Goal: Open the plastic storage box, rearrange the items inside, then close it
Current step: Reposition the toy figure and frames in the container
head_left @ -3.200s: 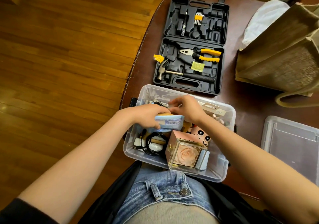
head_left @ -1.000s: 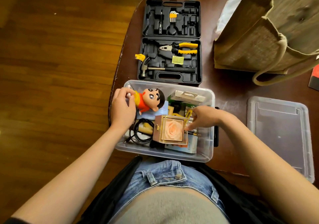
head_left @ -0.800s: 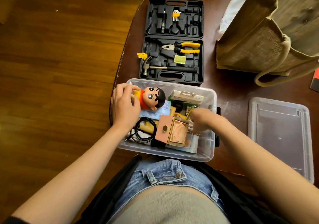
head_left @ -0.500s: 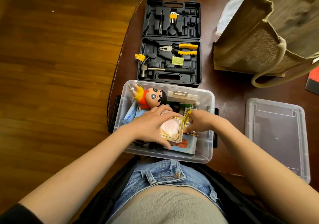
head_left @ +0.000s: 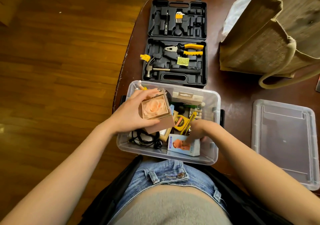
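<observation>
The clear plastic storage box (head_left: 213, 157) stands open at the table's near edge, full of small items. My left hand (head_left: 129, 112) grips the rose cube (head_left: 155, 109), a clear box with a peach rose, lifted above the box's left half. My right hand (head_left: 199, 129) reaches down into the right half, its fingers on a light-blue carton (head_left: 178, 145) with an orange picture. A yellow tape measure (head_left: 181, 121), a black cable (head_left: 147, 140) and a white packet (head_left: 187, 96) lie inside. The doll is mostly hidden behind the cube. The box's clear lid (head_left: 284, 141) lies to the right.
A black tool case (head_left: 174, 42) lies open behind the box, holding pliers (head_left: 185, 48) and a hammer (head_left: 166, 69). A burlap tote bag (head_left: 270, 32) stands at the back right. The table's left edge drops to a wooden floor (head_left: 60, 60).
My left hand left the doll, took the rose cube and raised it up and left out of the box. My right hand let go of the cube and moved down onto the light-blue carton.
</observation>
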The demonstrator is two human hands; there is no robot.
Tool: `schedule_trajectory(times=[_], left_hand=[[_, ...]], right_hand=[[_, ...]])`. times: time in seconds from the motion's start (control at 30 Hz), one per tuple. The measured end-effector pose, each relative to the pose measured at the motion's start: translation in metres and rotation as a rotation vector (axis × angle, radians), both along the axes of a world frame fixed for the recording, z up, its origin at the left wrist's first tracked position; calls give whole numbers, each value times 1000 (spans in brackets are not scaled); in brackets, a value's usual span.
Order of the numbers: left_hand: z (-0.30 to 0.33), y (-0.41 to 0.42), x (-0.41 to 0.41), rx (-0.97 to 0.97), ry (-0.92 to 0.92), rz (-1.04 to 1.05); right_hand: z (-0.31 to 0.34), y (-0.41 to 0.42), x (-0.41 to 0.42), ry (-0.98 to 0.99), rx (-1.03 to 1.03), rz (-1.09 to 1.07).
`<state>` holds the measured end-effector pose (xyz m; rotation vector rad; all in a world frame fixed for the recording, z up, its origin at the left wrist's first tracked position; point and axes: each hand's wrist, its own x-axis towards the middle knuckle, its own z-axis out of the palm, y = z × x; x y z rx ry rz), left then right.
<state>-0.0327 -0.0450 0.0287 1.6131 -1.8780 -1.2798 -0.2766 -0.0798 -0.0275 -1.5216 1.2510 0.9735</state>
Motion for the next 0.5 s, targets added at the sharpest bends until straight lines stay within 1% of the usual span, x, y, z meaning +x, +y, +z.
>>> schedule_trajectory(times=[0.07, 0.13, 0.27, 0.4, 0.5], left_hand=[[3, 1, 9, 8, -69, -10], [3, -1, 16, 45, -160, -62], [7, -4, 31, 148, -280, -137], [13, -6, 32, 197, -296, -186], [19, -11, 27, 240, -271, -202]], right_hand=[[5, -4, -1, -7, -11, 23], [15, -11, -4, -33, -24, 53], [45, -27, -14, -177, -66, 55], [59, -26, -3, -387, -70, 86], [45, -12, 13, -405, -86, 127]])
